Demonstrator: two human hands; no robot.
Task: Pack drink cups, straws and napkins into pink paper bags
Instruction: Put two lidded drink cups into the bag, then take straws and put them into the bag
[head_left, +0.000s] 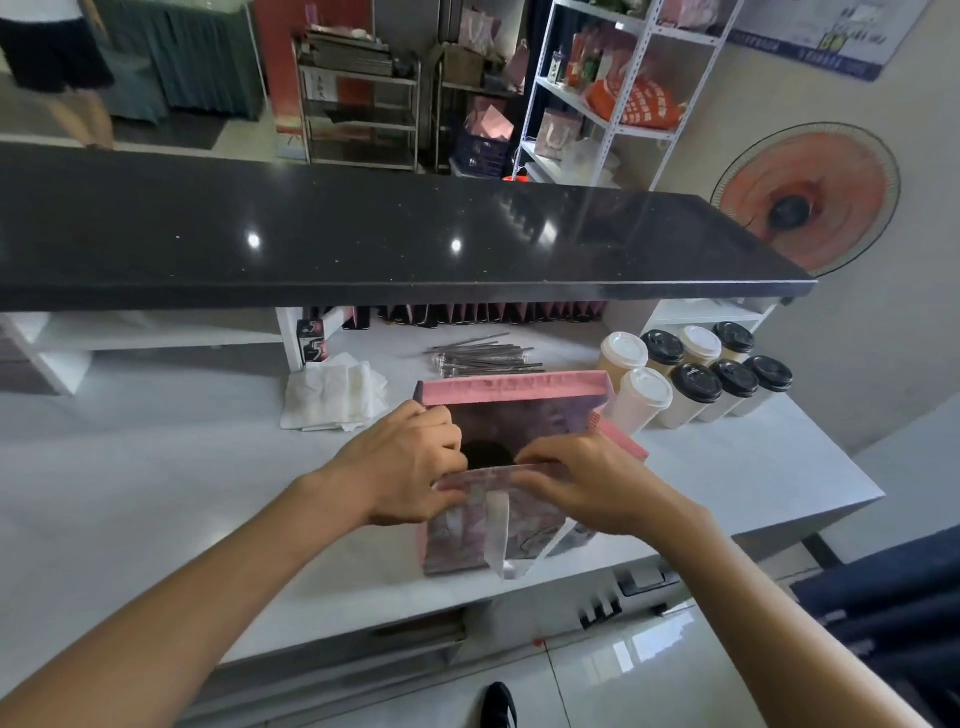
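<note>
A pink paper bag (511, 387) stands open on the white counter (156, 467), its white handle hanging over the near side. A dark cup lid (488, 453) shows inside it. My left hand (402, 467) pinches the near rim of the bag at its left. At the right of that rim, my right hand (587, 480) pinches it too. Several cups with white and black lids (696, 371) stand to the right of the bag. A bundle of wrapped straws (485, 358) lies behind it. White napkins (335, 392) are piled to its left.
A black raised countertop (363, 234) overhangs the back of the white counter, with a row of folded pink bags (493, 313) under it. An orange fan (805, 200) stands at the right. Shelving fills the room behind, and a person stands at far left.
</note>
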